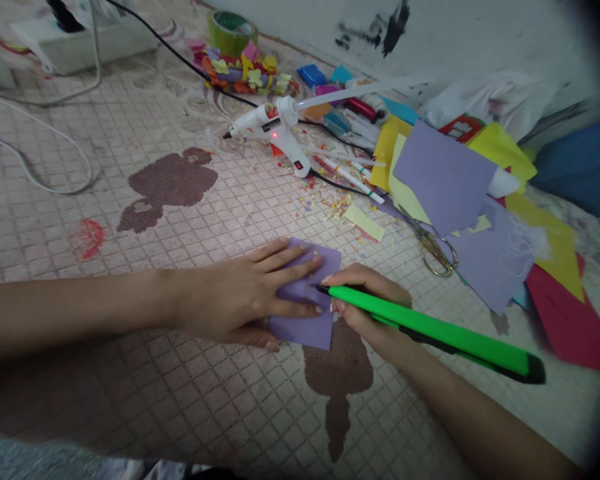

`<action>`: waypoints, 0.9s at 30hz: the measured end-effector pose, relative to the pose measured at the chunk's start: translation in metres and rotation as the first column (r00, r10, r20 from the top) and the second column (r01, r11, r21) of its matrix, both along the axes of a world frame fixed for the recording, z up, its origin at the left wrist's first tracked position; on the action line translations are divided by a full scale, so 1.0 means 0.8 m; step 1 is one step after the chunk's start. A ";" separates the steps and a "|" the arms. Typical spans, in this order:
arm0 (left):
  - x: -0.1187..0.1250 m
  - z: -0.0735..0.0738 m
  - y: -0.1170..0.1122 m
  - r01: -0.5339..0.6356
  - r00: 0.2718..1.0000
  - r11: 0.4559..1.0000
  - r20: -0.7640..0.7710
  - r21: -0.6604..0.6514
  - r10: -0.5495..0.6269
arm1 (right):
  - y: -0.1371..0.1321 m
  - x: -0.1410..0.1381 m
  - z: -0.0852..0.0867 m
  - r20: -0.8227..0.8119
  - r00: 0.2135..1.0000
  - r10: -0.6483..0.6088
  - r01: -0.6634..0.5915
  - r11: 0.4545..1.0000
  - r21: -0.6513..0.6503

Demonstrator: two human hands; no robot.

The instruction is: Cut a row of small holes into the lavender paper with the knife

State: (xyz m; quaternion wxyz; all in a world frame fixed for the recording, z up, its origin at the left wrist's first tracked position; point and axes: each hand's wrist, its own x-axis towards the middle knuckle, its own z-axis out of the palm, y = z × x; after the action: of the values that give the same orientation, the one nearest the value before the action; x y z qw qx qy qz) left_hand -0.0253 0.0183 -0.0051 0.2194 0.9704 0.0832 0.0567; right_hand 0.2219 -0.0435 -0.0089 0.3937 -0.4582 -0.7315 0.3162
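Note:
A small purple paper piece [307, 327] lies on the patterned mat. My left hand [240, 293] lies flat on it with fingers spread, pressing it down. My right hand [367, 300] is closed around a bright green utility knife [430, 330], held like a pen. The knife's dark tip touches the purple paper just beside my left fingertips.
A white hot glue gun [275, 130] with a lit red light lies behind. Gold-handled scissors [433, 247], purple, yellow and red paper sheets [445, 173], pens, paper scraps, a green tape roll [230, 30] and cables surround the spot.

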 end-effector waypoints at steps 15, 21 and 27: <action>0.000 -0.001 0.000 0.002 1.000 1.000 -0.012 0.005 -0.002 | 0.001 0.001 0.001 0.065 0.996 0.067 -0.070 0.997 0.035; 0.001 -0.001 -0.003 -0.027 1.000 1.000 0.016 -0.007 0.027 | -0.001 0.000 0.006 -0.042 0.999 -0.014 0.015 1.000 0.020; 0.000 -0.002 -0.003 -0.038 0.999 0.999 0.027 -0.032 0.039 | -0.004 0.002 0.007 -0.068 0.971 -0.231 0.233 0.972 0.030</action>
State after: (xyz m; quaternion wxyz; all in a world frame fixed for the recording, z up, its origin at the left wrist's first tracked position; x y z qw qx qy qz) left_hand -0.0252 0.0162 -0.0063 0.2348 0.9641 0.0998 0.0731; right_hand 0.2239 -0.0468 -0.0037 0.4596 -0.5227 -0.6659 0.2686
